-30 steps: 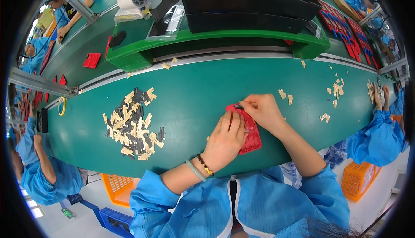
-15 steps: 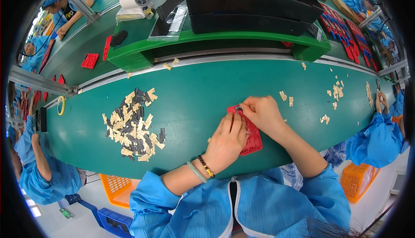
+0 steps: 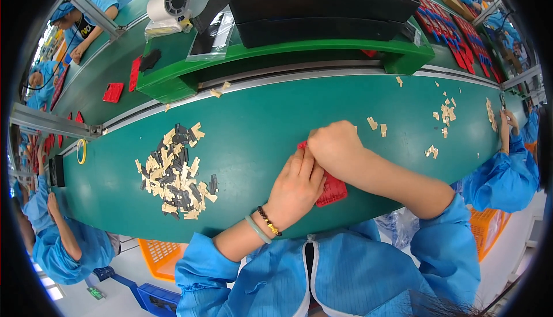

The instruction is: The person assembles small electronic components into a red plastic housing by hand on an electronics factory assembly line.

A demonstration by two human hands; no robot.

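A flat red plastic part point(image 3: 333, 192) lies on the green bench in front of me, with small raised details along its near end. My left hand point(image 3: 297, 182) holds it down from the left, fingers together across it. Over the part's far end, my right hand point(image 3: 337, 147) is closed like a fist, knuckles up, against the left fingertips. Whatever its fingers pinch is hidden beneath the hand. To the left spreads a loose pile of small black and cream pieces point(image 3: 175, 173), shaped like little strips with notches.
Several cream scraps point(image 3: 446, 112) are scattered at the right. A green shelf point(image 3: 288, 50) with black trays point(image 3: 322, 29) stands along the back, beside a white roll point(image 3: 168, 4). A yellow ring point(image 3: 81, 152) is at far left. Co-workers in blue sit at both sides.
My right hand has rolled over the far end of the red part, and its elbow has swung outward. The small dark piece seen at its fingertips is now hidden. My left hand stays in place.
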